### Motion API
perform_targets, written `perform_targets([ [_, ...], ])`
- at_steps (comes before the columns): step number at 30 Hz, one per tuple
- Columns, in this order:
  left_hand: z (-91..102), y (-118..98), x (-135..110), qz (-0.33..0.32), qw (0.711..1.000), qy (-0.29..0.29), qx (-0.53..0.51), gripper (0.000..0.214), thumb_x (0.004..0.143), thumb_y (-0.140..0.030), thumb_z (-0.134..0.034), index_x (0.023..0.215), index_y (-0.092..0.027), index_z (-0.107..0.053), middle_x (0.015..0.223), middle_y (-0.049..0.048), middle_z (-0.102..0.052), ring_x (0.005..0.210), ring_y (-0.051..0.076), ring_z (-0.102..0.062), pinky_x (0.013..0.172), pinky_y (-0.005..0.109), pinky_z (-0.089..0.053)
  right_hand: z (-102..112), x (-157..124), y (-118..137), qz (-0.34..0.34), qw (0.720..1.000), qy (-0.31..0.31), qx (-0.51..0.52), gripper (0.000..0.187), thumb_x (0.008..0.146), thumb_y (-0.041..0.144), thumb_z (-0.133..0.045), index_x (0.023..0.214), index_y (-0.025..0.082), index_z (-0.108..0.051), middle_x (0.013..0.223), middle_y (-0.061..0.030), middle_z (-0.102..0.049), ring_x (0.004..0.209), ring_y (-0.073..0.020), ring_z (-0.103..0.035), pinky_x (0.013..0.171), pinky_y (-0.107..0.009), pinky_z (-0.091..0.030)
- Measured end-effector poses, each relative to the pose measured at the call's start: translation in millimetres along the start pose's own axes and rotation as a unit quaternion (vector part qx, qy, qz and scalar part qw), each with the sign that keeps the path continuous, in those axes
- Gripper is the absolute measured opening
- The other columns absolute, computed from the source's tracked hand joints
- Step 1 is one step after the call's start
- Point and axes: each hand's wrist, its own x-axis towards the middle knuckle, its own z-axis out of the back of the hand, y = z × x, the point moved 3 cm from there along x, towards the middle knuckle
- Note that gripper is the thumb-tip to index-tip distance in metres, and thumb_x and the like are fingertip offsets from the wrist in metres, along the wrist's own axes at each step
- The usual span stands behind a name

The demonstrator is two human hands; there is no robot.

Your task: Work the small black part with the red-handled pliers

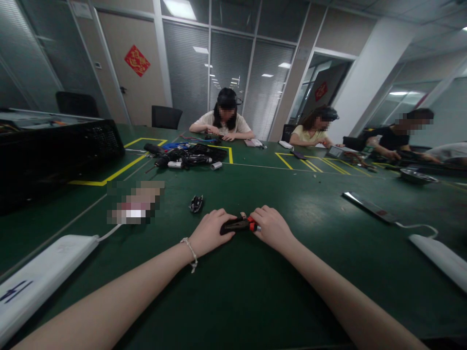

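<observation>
Near the middle of the green table (241, 291), my right hand (272, 227) is closed around the red handles of a pair of pliers (251, 223). Its dark head points left, toward my other hand. My left hand (208, 232), with a thin bracelet at the wrist, pinches a small black part (226, 227) at the head of the tool. Where this part ends and the jaws begin I cannot make out. Just beyond my left hand lies a small black and silver piece (196, 204).
A large black case (62, 155) stands at left. White power banks (54, 265) lie on both sides, with a phone (368, 206) cabled at right. Black cables and parts (189, 154) are heaped ahead. Several people sit working across the table.
</observation>
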Motion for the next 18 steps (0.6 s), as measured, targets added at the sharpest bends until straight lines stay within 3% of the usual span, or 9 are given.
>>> perform_targets([
  [18,2.1,-3.2,-0.5,0.011,1.0,0.013,0.011,0.035,0.075,-0.031,-0.055,0.109,-0.027,-0.05,0.094,0.0008,-0.052,0.087,0.019,-0.05,0.077,0.032,-0.041,0.9,-0.4,-0.7,0.001,1.0,0.0,0.012,0.014,0.07,0.02,-0.053,0.084,0.016,-0.057,0.085,-0.0052,-0.058,0.075,-0.0164,-0.046,0.065,-0.027,-0.034],
])
